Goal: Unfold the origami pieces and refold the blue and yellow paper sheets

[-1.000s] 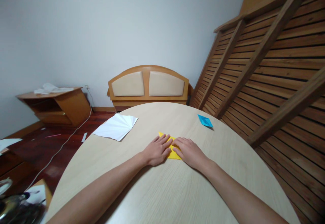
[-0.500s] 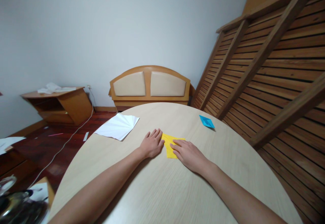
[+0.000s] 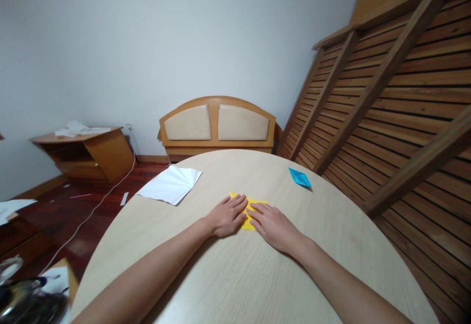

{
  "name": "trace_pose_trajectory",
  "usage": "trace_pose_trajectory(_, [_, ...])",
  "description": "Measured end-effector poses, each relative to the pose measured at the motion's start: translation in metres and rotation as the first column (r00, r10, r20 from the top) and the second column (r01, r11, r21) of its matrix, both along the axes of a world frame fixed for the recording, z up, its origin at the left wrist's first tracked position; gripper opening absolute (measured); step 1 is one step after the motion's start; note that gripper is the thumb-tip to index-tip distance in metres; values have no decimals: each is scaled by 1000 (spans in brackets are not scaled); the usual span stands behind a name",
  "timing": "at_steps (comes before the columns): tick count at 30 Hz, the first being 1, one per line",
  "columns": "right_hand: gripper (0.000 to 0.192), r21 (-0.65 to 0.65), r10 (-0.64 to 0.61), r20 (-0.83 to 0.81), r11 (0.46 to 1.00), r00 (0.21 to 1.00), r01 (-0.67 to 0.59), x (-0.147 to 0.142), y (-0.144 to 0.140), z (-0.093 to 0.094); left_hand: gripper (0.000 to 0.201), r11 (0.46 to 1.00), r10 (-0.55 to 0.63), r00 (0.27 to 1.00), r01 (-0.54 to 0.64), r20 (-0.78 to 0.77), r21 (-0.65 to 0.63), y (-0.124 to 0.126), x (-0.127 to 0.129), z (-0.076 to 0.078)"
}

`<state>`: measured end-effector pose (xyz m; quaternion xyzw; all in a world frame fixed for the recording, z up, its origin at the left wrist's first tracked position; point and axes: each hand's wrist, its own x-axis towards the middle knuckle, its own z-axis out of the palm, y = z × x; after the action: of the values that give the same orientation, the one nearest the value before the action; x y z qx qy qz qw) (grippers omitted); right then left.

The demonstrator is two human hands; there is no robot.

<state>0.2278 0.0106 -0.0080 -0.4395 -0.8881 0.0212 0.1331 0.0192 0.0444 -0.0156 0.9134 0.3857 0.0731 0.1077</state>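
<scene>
A folded yellow paper (image 3: 250,202) lies flat near the middle of the round light wooden table (image 3: 235,275). My left hand (image 3: 228,214) rests palm down on its left part, fingers stretched over the sheet. My right hand (image 3: 273,226) lies flat on its right part, fingertips pressing the paper. The two hands almost touch and hide most of the sheet. Neither hand grips anything.
A creased white paper sheet (image 3: 171,183) lies at the table's far left edge. A small folded blue paper (image 3: 300,177) sits at the far right. Beyond the table stand a padded wooden headboard (image 3: 217,125), a low wooden cabinet (image 3: 86,151) and a slatted wooden frame (image 3: 390,108).
My left hand, which half a second ago lay beside the yellow paper, has slid right back onto it. My right hand stays pressed on the paper.
</scene>
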Motion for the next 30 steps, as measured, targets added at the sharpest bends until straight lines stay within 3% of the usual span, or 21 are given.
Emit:
trace_pose_trajectory(13, [39,-78,-49,-31,996,998,46,1,0,1,61,967,253,965,-253,-64,15,14,-1,3])
trace_pose_trajectory(21, [39,-88,-62,-45,994,997,58,2,0,0,64,897,438,899,-438,14,54,22,-3,-1])
trace_pose_trajectory(23, [39,-89,-66,-49,994,997,61,3,0,-1,65,911,398,915,-403,69,84,20,-4,-1])
trace_pose_trajectory(27, [39,-87,-59,-72,995,996,52,5,1,-2,74,977,169,980,-181,109,112,17,-5,0])
trace_pose_trajectory(30, [39,-96,-60,-78,994,995,53,6,1,-2,81,980,187,978,-192,93,49,19,-6,-2])
